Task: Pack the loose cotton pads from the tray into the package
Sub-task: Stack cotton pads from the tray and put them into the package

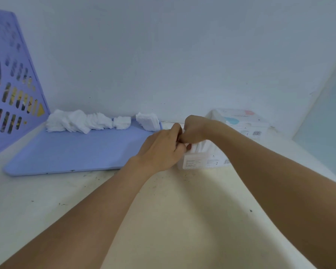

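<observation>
While the pale worktop carries everything, a perforated purple basket stands at its left edge and a blue tray lies beside it. Loose cotton pads sit in heaps along the tray's far edge. Just off the tray's right edge stands the clear package, with a second pack behind it near the wall. Both the left hand and right hand meet over the package's top, fingers curled; what they pinch is hidden.
</observation>
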Available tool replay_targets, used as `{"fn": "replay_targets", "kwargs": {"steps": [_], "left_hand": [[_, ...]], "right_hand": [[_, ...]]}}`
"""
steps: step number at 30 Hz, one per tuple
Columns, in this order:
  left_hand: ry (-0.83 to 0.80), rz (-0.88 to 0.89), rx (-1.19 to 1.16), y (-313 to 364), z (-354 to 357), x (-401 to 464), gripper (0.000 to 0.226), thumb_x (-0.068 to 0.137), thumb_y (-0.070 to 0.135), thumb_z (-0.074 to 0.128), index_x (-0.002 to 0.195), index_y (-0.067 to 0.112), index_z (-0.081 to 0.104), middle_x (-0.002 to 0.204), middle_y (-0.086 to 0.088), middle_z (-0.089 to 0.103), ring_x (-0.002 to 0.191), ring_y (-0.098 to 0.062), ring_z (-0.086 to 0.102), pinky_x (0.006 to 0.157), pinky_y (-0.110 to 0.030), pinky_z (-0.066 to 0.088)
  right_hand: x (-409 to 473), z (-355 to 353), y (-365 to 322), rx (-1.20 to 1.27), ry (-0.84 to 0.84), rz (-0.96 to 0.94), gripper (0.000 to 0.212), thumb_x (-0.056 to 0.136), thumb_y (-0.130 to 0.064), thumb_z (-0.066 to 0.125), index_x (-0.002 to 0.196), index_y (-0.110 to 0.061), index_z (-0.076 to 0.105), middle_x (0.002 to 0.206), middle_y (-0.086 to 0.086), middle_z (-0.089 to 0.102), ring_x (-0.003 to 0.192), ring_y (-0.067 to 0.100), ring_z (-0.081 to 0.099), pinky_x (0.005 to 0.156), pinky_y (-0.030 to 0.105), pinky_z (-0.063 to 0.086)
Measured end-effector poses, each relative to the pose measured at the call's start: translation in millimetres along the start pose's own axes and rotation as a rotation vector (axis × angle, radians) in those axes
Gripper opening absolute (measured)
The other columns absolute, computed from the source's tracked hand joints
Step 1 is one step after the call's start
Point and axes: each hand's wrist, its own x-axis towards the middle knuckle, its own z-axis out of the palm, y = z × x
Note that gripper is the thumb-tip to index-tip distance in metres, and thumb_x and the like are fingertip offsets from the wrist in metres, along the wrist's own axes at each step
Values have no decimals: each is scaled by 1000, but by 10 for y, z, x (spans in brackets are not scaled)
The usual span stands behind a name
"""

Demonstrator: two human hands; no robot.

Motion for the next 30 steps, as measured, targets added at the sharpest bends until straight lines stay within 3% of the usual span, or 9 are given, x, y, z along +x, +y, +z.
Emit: {"fn": "replay_targets", "kwargs": {"steps": [2, 5, 8, 11, 13, 18, 23, 27, 30], "left_hand": [[-12, 1, 51, 9, -11, 18, 14, 96, 28, 49, 101, 15, 46, 66, 10, 46, 59, -19, 49, 49, -32, 28], [-17, 4, 96, 17, -2, 24, 10, 97, 26, 46, 101, 17, 42, 66, 10, 43, 58, -19, 47, 49, -32, 27], [-17, 6, 91, 33, -4, 36, 14, 95, 25, 46, 107, 18, 43, 71, 4, 52, 57, -16, 47, 48, -31, 28], [-47, 19, 64, 48, -28, 33, 23, 97, 28, 45, 119, 27, 48, 77, 8, 54, 67, -21, 53, 53, -32, 33], [-40, 18, 77, 54, -25, 29, 8, 99, 30, 43, 101, 28, 50, 72, 10, 51, 69, -22, 54, 54, -32, 33], [-23, -23, 84, 14, -11, 60, 12, 96, 26, 46, 86, 23, 52, 74, 8, 55, 70, -20, 55, 54, -30, 30], [-39, -50, 76, -13, 4, 111, 21, 95, 24, 46, 75, 20, 50, 82, 2, 55, 78, -22, 54, 53, -30, 28], [-53, -32, 168, -81, 17, 135, 28, 98, 27, 43, 93, 11, 65, 120, 2, 42, 99, -21, 47, 63, -33, 37], [-77, -13, 40, -134, 50, 126, 38, 97, 28, 36, 98, 4, 66, 115, -3, 55, 96, -25, 57, 75, -42, 50]], "right_hand": [[-67, -56, 82, -2, -44, -39, 24, 79, -24, 73, 66, -10, 59, 64, -1, 51, 64, 20, 45, 59, 27, 36], [-222, -106, 211, 64, 114, -149, 41, 78, -24, 83, 113, -11, 66, 96, 0, 66, 90, 20, 62, 74, 28, 47], [-444, -163, 303, 264, 296, -276, 21, 82, -4, 73, 100, -14, 76, 85, -4, 75, 81, 13, 71, 64, 14, 53], [-460, -69, 261, 261, 29, -244, 22, 85, -2, 60, 90, -12, 80, 80, 5, 77, 78, 20, 74, 64, 26, 59], [-355, 30, 257, 136, -41, -220, 21, 89, -10, 58, 94, -11, 78, 89, 10, 74, 85, 28, 68, 79, 39, 55], [-253, 163, 179, -40, -168, -175, 35, 106, -16, 37, 125, -9, 66, 125, 8, 65, 115, 25, 59, 102, 35, 45], [-283, 142, 185, -18, -262, -189, 47, 110, -16, 25, 154, -21, 38, 160, -3, 35, 147, 18, 30, 116, 27, 21], [-324, 84, 307, 223, -179, -220, 35, 105, -22, 41, 130, -21, 66, 137, -4, 61, 132, 18, 50, 106, 31, 37], [-259, 62, 420, 340, -82, -189, 27, 96, -22, 52, 101, -22, 79, 108, -1, 74, 111, 26, 64, 91, 36, 49]]}}
